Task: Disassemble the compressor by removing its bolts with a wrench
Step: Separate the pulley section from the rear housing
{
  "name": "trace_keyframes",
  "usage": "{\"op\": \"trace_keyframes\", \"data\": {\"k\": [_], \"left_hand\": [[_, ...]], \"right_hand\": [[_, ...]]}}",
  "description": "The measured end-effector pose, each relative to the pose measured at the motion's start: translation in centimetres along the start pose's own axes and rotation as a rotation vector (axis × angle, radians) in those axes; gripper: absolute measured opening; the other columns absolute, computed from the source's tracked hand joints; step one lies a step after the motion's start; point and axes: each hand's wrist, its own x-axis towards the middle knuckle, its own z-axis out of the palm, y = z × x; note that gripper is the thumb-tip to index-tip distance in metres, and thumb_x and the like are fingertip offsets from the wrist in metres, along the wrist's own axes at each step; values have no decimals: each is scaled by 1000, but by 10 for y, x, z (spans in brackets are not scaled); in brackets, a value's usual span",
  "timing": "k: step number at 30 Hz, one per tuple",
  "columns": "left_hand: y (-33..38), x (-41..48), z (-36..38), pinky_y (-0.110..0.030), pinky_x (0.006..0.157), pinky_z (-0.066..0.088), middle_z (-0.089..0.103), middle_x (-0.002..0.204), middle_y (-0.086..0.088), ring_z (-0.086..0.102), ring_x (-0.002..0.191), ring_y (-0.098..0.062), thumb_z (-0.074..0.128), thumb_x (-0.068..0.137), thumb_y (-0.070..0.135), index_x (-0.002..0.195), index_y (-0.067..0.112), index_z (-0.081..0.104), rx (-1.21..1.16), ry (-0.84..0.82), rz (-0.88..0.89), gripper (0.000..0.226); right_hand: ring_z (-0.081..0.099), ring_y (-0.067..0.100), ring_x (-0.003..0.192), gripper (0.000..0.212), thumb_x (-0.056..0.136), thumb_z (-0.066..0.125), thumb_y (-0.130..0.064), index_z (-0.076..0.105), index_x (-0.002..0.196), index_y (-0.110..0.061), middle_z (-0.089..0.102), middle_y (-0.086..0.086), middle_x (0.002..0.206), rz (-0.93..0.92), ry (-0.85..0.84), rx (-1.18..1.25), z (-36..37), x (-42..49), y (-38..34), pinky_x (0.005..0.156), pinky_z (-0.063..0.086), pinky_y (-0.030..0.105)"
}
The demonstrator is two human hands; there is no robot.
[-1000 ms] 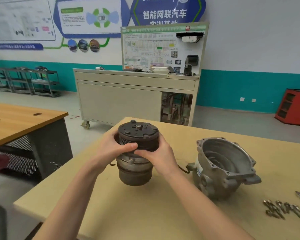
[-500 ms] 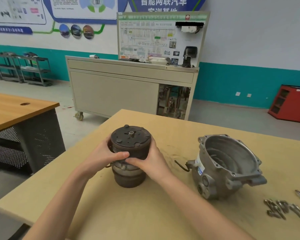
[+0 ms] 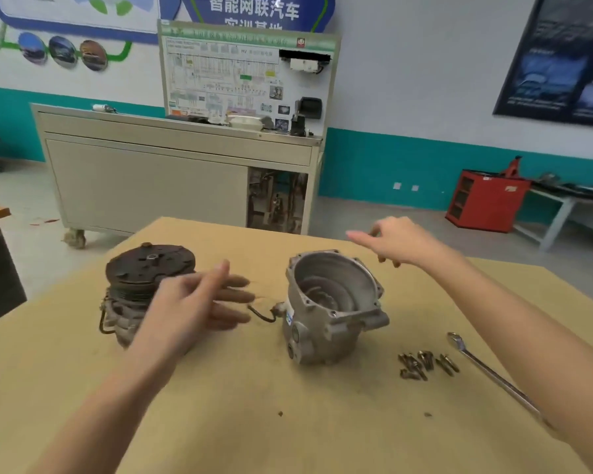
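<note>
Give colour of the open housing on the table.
The housing is silver-grey bare metal, with a small blue label on its side; head view.

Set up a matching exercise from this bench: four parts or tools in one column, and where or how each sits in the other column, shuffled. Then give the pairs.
Things
1. dark round pulley section of the compressor
2. silver cast-metal housing shell
3. small loose bolts
4. long silver wrench

Places or states
a. lies flat nearest the right edge of the wooden table
b. stands hollow, open mouth up, mid-table
c. stands at the left, partly behind the blurred left hand
d. lie in a cluster between the shell and the tool

Pairs: 1-c, 2-b, 3-d, 4-a
</note>
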Motion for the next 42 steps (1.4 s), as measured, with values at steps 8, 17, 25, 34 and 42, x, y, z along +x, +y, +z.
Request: {"op": "trace_keyframes", "data": {"k": [8, 17, 25, 34, 42], "left_hand": [[-10, 38, 80, -26, 90, 46, 60, 130, -3, 58, 117, -24, 52, 92, 56, 143, 8, 40, 638, -91, -47, 71], [-34, 22, 77, -32, 77, 55, 59, 104, 6, 60, 89, -9, 53, 90, 3, 117, 23, 44, 275, -164, 15, 35], [-66, -25, 78, -35, 121, 18, 26, 151, 17, 9, 149, -23, 55, 90, 7, 140, 40, 19, 484, -257, 375, 70], [-78, -32, 91, -19, 117, 7, 31, 147, 7, 8, 141, 14, 57, 65, -6, 142, 20, 29, 611, -193, 774, 86], [-81, -45, 62, -18, 94, 42, 62, 119, 26, 58, 111, -2, 32, 85, 80, 111, 48, 56, 292, 94, 138, 48]], "right_hand": [[36, 13, 45, 25, 91, 48, -33, 53, 78, -12, 49, 4, 61, 24, -651, 438, 44, -2, 21, 43, 27, 22], [43, 23, 48, 29, 80, 46, -6, 39, 53, -12, 45, 5, 51, -45, -78, 445, 55, -49, -2, 48, 31, 28], [37, 8, 42, 21, 93, 48, -9, 49, 75, -19, 39, -9, 47, -170, 255, 373, 97, -130, 19, 44, 28, 20], [52, -1, 52, 52, 88, 49, -51, 64, 113, -8, 59, -22, 61, -149, 283, 686, 143, -162, 42, 52, 37, 8], [61, 10, 54, 61, 80, 24, -63, 57, 116, -27, 70, -5, 65, 325, 12, 1299, 133, -141, 48, 47, 41, 19]]}}
